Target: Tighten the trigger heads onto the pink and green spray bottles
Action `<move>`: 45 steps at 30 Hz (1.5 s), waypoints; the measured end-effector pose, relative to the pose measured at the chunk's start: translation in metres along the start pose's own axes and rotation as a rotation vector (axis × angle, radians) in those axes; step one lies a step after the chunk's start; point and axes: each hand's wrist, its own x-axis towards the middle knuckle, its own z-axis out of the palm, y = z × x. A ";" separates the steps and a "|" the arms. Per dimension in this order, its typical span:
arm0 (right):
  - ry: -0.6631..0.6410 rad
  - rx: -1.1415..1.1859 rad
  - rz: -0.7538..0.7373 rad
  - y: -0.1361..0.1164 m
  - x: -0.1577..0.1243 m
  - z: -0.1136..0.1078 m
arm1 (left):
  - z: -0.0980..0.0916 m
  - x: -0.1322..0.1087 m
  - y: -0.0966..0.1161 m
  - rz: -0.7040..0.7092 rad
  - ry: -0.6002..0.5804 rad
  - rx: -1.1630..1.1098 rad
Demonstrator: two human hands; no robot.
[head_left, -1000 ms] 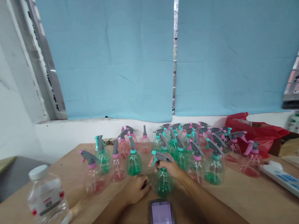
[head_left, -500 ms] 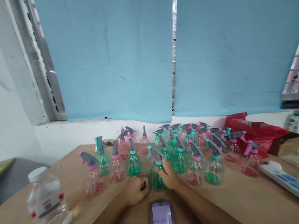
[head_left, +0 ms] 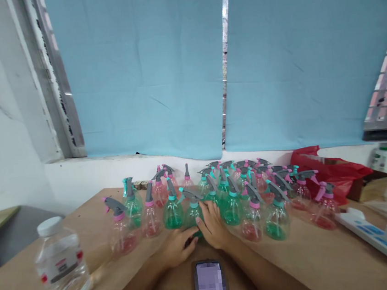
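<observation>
A green spray bottle (head_left: 191,214) with a grey and teal trigger head stands upright in front of me, its head pointing left. My right hand (head_left: 214,226) is at its right side, fingers stretched upward and thumb against the bottle's front. Low at the bottle's near left side is my left hand (head_left: 178,249), thumb and forefinger apart and nothing held. The fingers partly hide the bottle's base. Just left of it stands another green spray bottle (head_left: 173,214); a pink-collared spray bottle (head_left: 251,226) is right of my right hand.
Several more green and pink spray bottles crowd the table (head_left: 96,238) toward the wall. A clear water bottle (head_left: 62,265) stands at left, and a phone (head_left: 210,286) lies in front of me. At right are a red plastic bag (head_left: 338,173) and a power strip (head_left: 379,238).
The green spray bottle has shifted slightly left, its head turned further sideways. My right hand's fingers have loosened and straightened; my left hand has opened from a curled shape beside the bottle.
</observation>
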 end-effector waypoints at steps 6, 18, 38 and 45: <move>0.142 0.018 0.043 -0.001 0.004 -0.004 | -0.001 -0.001 -0.007 -0.100 0.026 -0.006; 0.468 0.106 0.224 0.028 0.008 0.014 | -0.003 0.001 -0.005 -0.145 -0.019 -0.019; 0.463 0.221 0.285 0.032 0.013 0.012 | 0.008 0.003 -0.015 -0.293 0.090 -0.064; 0.504 0.232 0.295 0.029 0.019 0.005 | 0.008 0.003 -0.016 -0.321 0.069 -0.051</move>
